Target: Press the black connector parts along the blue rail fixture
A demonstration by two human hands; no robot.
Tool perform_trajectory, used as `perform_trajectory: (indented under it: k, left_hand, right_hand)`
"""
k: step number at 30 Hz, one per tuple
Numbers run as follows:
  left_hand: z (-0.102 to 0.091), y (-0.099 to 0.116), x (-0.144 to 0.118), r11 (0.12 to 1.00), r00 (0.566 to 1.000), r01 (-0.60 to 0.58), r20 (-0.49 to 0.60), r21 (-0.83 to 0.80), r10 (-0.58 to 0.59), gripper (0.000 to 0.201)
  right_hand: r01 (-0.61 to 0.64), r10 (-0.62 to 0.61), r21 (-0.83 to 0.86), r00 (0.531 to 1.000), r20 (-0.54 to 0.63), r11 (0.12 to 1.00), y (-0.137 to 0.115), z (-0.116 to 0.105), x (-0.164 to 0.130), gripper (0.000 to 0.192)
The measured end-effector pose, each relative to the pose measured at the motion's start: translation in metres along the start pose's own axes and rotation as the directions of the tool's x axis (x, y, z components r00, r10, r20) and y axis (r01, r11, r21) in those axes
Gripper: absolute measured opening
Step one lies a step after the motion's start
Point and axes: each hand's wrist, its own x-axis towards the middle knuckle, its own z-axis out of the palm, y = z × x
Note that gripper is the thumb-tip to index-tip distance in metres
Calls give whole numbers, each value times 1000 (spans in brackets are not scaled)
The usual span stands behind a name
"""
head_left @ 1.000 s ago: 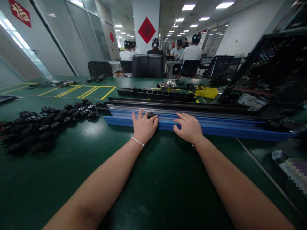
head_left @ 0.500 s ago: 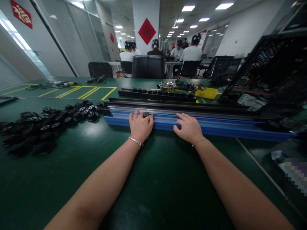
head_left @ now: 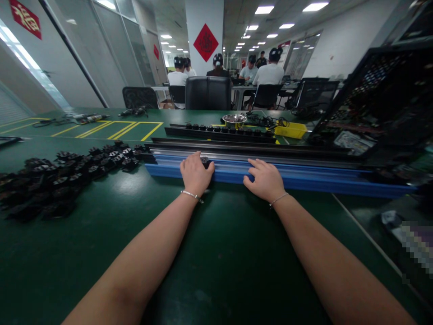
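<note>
Left hand: the left hand (head_left: pixel 195 174) lies on the near edge of the blue rail (head_left: pixel 304 178), with the fingers curled together over a small black part (head_left: pixel 204 160). The part sits on top of the rail, and only a little of it shows past the fingertips. I cannot tell if the fingers really pinch it or only cover it.
Right hand: the right hand (head_left: pixel 265 179) rests flat on the same rail, to the right of the left hand and apart from it. The fingers are a little spread and point to the left along the rail; the thumb presses on the front face.
Blue rail: it lies across the green table (head_left: pixel 216 253), long and flat, and a grey metal rail (head_left: pixel 257 155) runs just behind it, parallel.
Heap of black parts: many small black parts (head_left: pixel 64 174) lie on the table at the left, near the left end of the blue rail.
Farther back: a black strip with knobs (head_left: pixel 219 131), a metal bowl (head_left: pixel 234 119) and a yellow tray (head_left: pixel 291 130) stand behind the rails.
Right side: a black wire crate (head_left: pixel 379 95) stands beside the far end of the rails.
Background: people sit at another table with their backs mostly turned.
</note>
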Motion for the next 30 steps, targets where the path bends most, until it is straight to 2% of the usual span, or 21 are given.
perform_trajectory:
  k: [2,7,17,30]
  left_hand:
    - [2,-3,3,998,998,60,-2,23,-60,41]
    - [3,-9,7,995,996,91,-7,50,-91,29]
    - [-1,-9,10,985,986,164,31,51,-165,26]
    - [-4,-22,14,971,973,232,-17,51,-232,25]
  right_hand:
    - [1,-1,5,1000,-4,1000,0,1,0,29]
    - [-5,5,14,1000,5,1000,0,0,0,29]
    - [2,-2,2,1000,12,1000,0,-2,0,29]
    - [4,-4,3,1000,8,1000,0,-1,0,29]
